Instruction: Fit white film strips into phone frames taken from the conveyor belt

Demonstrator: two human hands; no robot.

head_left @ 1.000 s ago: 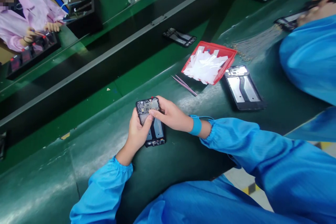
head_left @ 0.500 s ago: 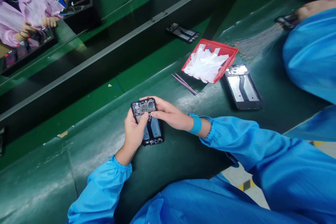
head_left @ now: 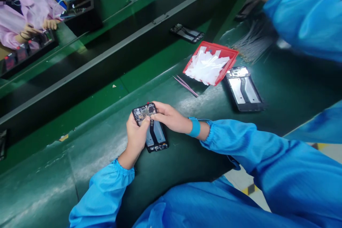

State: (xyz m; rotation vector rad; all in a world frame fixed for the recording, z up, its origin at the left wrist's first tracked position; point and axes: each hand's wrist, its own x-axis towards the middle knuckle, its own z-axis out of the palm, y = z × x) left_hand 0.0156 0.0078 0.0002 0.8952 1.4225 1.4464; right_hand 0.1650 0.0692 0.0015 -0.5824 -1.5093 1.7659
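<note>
An opened phone body (head_left: 156, 133), with its circuit board bared at the top, is held tilted above the green mat. My left hand (head_left: 136, 130) grips its left edge, thumb on the lower part of the board. From the right, my right hand (head_left: 172, 117) wraps round the top corner, its thumb tip close to the left thumb. A blue band circles my right wrist. Pink tweezers (head_left: 186, 86) lie on the mat beyond my right hand, beside a red tray (head_left: 232, 60) heaped with white strips (head_left: 207, 66).
A second opened phone (head_left: 244, 89) lies right of the tray, near a bundle of thin wires (head_left: 253, 42). Another phone (head_left: 187, 33) rests behind the tray. A co-worker's blue sleeve (head_left: 304, 14) reaches in at upper right. Across the bench, a person in pink (head_left: 29, 3) handles parts beside a black box (head_left: 84, 10).
The co-worker's arm at upper right has moved left and away, over the wires. The phone in my hands has tilted slightly, its lower end a little lower and to the right.
</note>
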